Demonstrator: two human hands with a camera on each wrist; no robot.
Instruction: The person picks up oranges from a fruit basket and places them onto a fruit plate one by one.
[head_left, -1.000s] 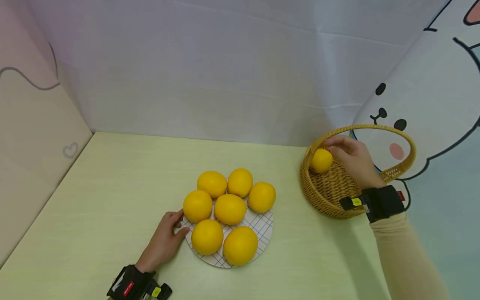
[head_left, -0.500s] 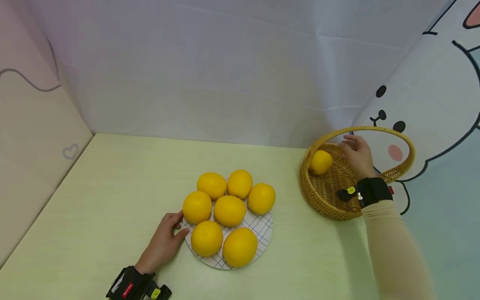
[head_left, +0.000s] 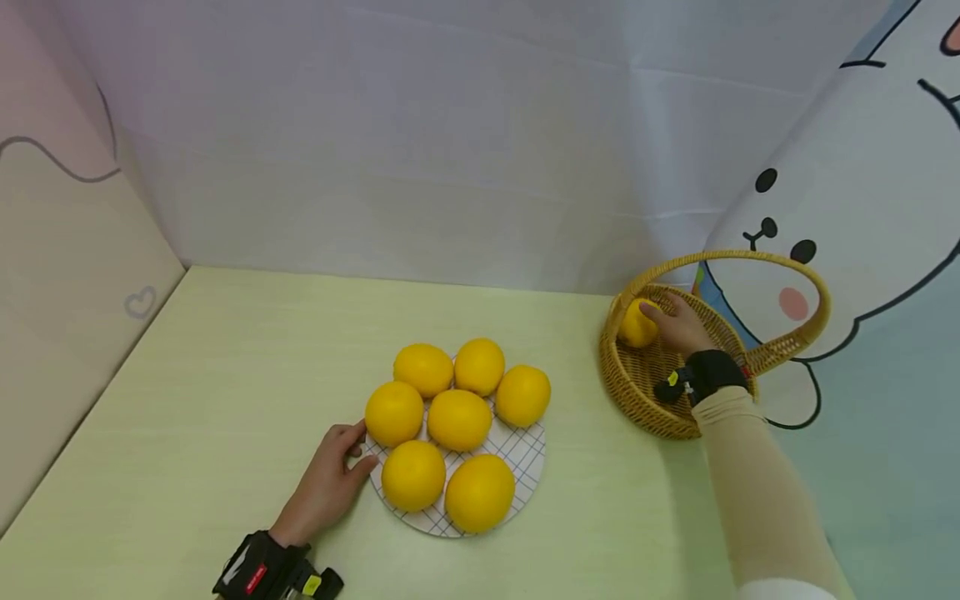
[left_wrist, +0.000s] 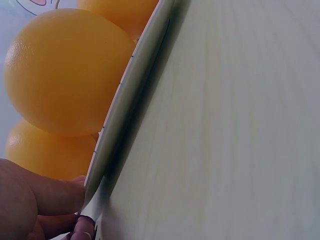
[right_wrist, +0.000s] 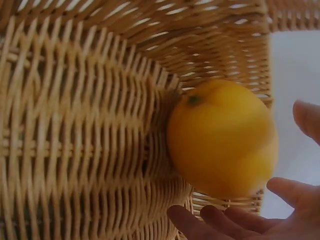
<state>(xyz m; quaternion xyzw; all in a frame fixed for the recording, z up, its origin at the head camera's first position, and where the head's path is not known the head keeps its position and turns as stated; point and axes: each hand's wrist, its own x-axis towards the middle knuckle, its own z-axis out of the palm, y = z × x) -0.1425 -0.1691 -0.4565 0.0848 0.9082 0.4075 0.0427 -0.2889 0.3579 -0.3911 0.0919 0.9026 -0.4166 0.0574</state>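
Observation:
My left hand [head_left: 330, 475] pinches the left rim of a round white plate [head_left: 528, 458] with a dark grid pattern. In the left wrist view its thumb [left_wrist: 55, 196] lies over the plate's edge and fingertips show below it. Several yellow-orange oranges [head_left: 460, 419] sit on the plate. My right hand [head_left: 681, 323] reaches inside a wicker basket [head_left: 652, 412], at a single orange [head_left: 636, 325] against the basket's far left wall. In the right wrist view the fingers are spread beside and below that orange [right_wrist: 222, 140], one fingertip right at its skin; the thumb stands apart from it.
The basket's tall arched handle [head_left: 813, 329] rises over my right forearm. A pale wooden table [head_left: 262, 358] lies under everything, with a whitish cloth backdrop [head_left: 412, 167] behind and a cartoon-printed cloth [head_left: 862, 225] at the right.
My right hand first drew away from the orange in the basket, to the right, then came back left and lower to it. My left hand and the plate have stayed put.

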